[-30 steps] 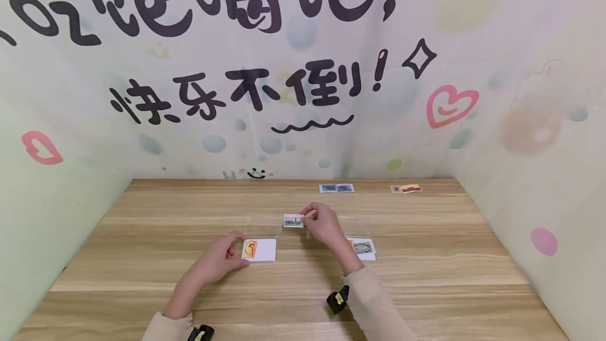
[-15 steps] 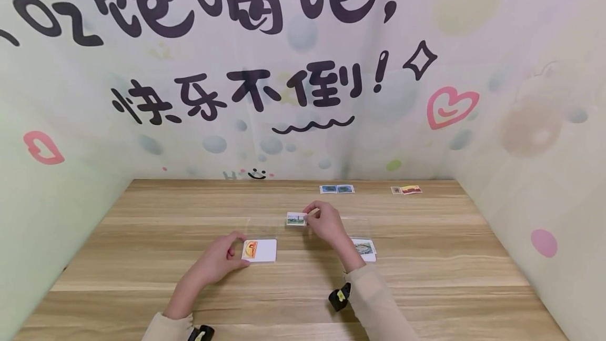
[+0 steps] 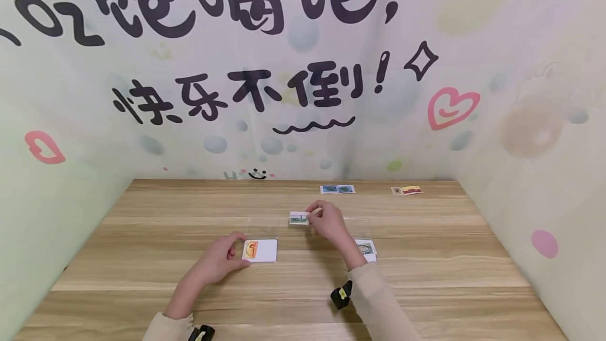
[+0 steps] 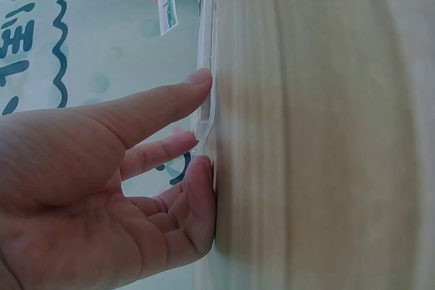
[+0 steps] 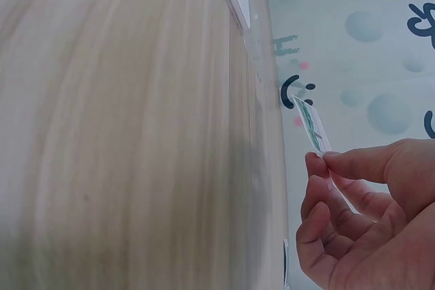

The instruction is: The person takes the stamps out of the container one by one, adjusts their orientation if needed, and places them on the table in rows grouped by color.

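1. Head view: the right hand [image 3: 327, 221] pinches the green-pictured stamp [image 3: 299, 218] by its right-hand short edge, between thumb and forefinger, leaving most of the face uncovered. It is between the two white cards and farther from the person than either. It looks like thin paper: next to no weight, springy, quick to crease or scuff, so an edge or corner hold with light pressure should suit it best. The left hand [image 3: 219, 259] spans the left end of the clear case [image 3: 276, 262] holding a white card [image 3: 266, 250], thumb at the near corner, forefinger at the far one. An orange stamp [image 3: 250, 250] lies on that card. On the tabletop [image 3: 284, 299] farther back lie a blue pair of stamps [image 3: 337, 189] and a red-and-yellow stamp [image 3: 411, 190] beside a smaller one.

2. Left wrist view: the left thumb [image 4: 163, 103] touches the case's edge and the forefinger meets its end, the gap only as wide as the case. The plastic is probably smooth and rigid, apt to slide unless steadied at the sides.

3. Right wrist view: the fingers [image 5: 317, 166] are closed to a tight pinch, thumb against forefinger, with the stamp tilted and sticking out, apart from the tabletop. Squeezing harder would likely bend it.
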Demonstrator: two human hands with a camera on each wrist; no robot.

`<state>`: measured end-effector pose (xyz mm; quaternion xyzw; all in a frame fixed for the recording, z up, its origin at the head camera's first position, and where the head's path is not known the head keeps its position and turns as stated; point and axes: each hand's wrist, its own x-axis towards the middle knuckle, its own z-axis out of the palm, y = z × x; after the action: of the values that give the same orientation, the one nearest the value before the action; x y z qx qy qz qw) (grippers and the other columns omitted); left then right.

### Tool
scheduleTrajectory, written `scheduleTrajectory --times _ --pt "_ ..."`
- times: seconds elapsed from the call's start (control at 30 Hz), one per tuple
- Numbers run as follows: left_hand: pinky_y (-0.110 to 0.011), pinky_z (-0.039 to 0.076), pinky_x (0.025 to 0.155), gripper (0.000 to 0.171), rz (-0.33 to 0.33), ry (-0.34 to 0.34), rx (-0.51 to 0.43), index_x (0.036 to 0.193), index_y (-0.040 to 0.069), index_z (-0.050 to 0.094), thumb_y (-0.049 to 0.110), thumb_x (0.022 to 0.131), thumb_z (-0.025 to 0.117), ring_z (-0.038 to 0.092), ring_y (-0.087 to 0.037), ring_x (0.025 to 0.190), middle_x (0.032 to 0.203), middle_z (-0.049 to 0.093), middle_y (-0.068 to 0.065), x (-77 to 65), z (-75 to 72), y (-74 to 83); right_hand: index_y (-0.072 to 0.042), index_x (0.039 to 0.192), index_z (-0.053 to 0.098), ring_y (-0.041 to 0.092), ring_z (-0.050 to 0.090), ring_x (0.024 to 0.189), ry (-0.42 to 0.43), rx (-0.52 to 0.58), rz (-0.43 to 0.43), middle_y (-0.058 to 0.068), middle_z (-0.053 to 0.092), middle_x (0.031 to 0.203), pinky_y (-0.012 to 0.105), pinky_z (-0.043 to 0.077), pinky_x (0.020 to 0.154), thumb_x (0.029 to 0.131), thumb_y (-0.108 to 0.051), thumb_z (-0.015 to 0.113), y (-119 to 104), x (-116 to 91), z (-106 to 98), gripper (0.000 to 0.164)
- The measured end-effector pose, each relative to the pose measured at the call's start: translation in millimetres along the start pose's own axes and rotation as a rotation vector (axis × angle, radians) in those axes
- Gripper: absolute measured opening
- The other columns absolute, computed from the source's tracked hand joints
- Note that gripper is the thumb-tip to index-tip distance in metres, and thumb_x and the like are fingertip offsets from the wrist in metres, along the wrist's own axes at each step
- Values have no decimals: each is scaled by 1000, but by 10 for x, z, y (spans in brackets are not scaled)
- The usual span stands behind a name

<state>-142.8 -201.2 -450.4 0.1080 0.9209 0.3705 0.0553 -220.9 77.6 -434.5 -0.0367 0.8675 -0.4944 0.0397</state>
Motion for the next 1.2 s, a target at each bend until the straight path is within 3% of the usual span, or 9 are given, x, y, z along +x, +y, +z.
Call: scheduleTrajectory --times 0.53,1.2 --pt "-25 33 62 48 14 -3 -17 123 -1 64 10 84 89 40 -13 68 77 47 -3 0 -21 32 2 102 71 15 57 66 16 -26 -27 12 69 80 25 43 57 97 0 69 36 56 -31 6" --pt "-26 33 63 48 14 2 -19 123 -1 63 10 84 89 40 -12 68 77 47 -3 -15 -11 44 2 103 70 18 62 69 15 -22 2 15 72 85 24 46 59 99 0 69 35 113 -70 5"
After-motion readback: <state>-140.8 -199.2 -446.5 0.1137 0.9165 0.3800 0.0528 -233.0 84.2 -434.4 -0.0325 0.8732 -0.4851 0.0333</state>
